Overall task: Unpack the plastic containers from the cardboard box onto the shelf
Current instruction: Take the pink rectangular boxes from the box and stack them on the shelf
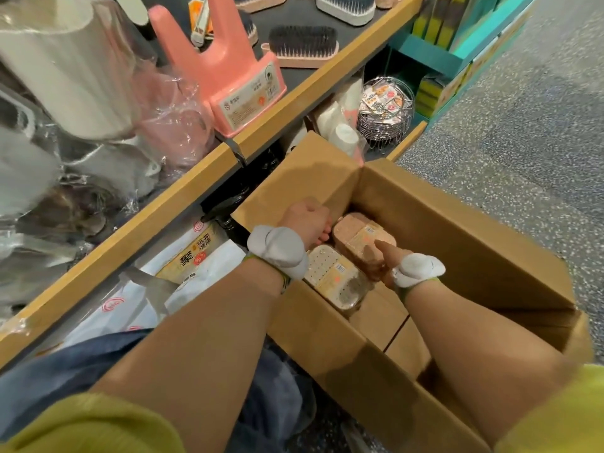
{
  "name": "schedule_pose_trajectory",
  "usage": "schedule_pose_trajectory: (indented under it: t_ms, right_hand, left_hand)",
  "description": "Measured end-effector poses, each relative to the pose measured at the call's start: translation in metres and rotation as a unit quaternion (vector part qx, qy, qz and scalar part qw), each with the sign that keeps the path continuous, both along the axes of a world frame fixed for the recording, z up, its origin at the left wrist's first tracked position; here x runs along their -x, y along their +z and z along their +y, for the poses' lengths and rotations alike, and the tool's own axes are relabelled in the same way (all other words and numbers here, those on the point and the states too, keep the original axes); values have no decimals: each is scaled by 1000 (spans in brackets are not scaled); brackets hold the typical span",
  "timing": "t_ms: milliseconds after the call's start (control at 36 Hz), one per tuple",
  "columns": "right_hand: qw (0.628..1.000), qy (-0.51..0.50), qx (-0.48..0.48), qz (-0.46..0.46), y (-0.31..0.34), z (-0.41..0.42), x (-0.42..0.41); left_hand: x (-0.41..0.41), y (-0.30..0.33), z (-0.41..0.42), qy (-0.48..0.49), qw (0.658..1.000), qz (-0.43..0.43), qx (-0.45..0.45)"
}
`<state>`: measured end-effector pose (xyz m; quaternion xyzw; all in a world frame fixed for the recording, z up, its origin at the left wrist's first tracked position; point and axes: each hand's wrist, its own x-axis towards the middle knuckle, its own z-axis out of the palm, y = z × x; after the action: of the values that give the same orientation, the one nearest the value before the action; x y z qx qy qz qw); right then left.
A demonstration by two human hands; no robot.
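Both hands reach down into the open cardboard box (457, 243), which stands on the speckled floor (523, 125) against the front edge of the shelf (183, 188). The left hand (307, 220) is curled at the box's far left corner, its fingers (325, 235) bent down beside the pink plastic container (356, 233); whether they grip it I cannot tell. The right hand (382, 259) lies on the near end of that pink container, its fingers hidden below, so its hold cannot be told either. A white perforated container (333, 273) lies just beside the pink one, between the two wrists. On the shelf's dark top stand a pink plastic stand (228, 70) and brushes (304, 44); below its wooden edge lie wrapped white packs (196, 256).
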<state>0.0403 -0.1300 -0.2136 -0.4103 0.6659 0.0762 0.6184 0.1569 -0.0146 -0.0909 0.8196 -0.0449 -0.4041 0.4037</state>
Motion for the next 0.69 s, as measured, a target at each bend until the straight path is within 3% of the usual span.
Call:
schedule_pose_trajectory:
  t_ms: [139,278,417,528,611,694]
  right_hand:
    - [999,-14,46,-5,25,5,-5]
    - [991,-83,57,-89,-23,-19,5]
    - [960,-225,51,-162,52,8,11]
    - [929,-263,6,-261,68,16,9]
    - [923,-232,-29,-304,80,23,0]
    - [930,-184,-41,-315,75,29,-8]
  left_hand:
    - [1,6,4,3,1000,8,5]
    - [1,13,7,19,1000,-8,0]
    - [0,13,14,33,999,-27,-20]
    - [5,20,9,67,997,30,16]
    - [7,22,6,77,990,105,55]
    - [9,19,5,70,987,121,80]
